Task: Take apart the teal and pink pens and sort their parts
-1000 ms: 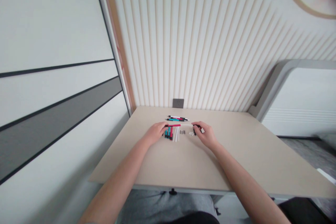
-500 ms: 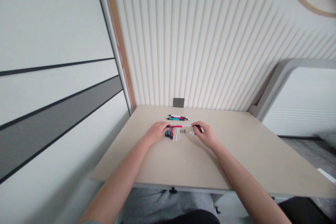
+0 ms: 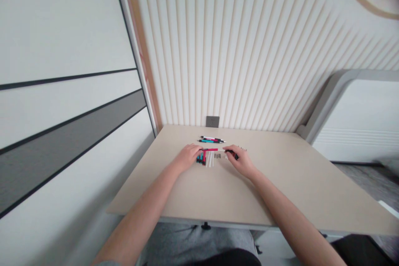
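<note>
My left hand (image 3: 188,157) is shut on a red pen barrel (image 3: 210,149), whose thin white tube runs right towards my right hand (image 3: 240,161). That hand pinches a small black pen part (image 3: 233,155), mostly hidden by the fingers. Just below the barrel lie upright teal and red barrels (image 3: 201,158), white refills (image 3: 210,159), small grey pieces (image 3: 218,156) and small white pieces (image 3: 226,156). Several complete pens (image 3: 212,140) lie side by side farther back. Tiny dark bits (image 3: 242,148) lie beyond my right hand.
The parts lie on a beige table (image 3: 280,183) against a ribbed white wall with a grey socket (image 3: 212,121). A tall panelled surface stands along the left side. A white, grey-framed unit (image 3: 355,116) stands beyond the table's right side.
My right hand has moved slightly lower and closer to my left hand, uncovering the tiny dark bits. The red barrel stays in my left hand, and the view has tilted slightly.
</note>
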{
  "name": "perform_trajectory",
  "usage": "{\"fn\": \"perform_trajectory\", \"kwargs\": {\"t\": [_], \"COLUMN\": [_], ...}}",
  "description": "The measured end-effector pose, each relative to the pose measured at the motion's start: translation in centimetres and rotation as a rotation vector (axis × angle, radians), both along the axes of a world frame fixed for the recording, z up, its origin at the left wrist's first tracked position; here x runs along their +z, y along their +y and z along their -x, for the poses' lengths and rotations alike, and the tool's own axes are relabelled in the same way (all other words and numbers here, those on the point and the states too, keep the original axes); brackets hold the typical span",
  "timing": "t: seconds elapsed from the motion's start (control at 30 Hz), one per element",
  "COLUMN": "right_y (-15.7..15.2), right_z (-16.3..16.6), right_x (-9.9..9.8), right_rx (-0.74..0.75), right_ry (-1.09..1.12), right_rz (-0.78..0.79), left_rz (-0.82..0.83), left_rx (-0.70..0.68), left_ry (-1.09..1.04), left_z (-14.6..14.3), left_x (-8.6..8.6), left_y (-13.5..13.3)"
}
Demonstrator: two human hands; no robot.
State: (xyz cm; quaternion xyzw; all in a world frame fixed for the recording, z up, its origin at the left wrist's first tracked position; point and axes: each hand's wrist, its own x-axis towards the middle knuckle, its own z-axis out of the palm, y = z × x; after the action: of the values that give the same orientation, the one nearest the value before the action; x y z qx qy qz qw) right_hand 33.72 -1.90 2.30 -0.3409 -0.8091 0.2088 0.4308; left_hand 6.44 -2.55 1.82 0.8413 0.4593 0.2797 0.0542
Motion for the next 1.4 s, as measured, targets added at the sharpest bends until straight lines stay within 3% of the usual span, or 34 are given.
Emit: {"fn": "perform_trajectory", "kwargs": {"t": [1.4], "right_y": [1.3], "right_z": [-1.3], "right_x": [-0.5], "right_rx": [-0.184], "right_ry": [0.170], "right_rz": [0.116], "left_rz": [-0.015], "left_rx": [0.047], "left_ry": [-0.046], "left_z": [0.7], "left_x": [-0.5], "left_y": [0.4]}}
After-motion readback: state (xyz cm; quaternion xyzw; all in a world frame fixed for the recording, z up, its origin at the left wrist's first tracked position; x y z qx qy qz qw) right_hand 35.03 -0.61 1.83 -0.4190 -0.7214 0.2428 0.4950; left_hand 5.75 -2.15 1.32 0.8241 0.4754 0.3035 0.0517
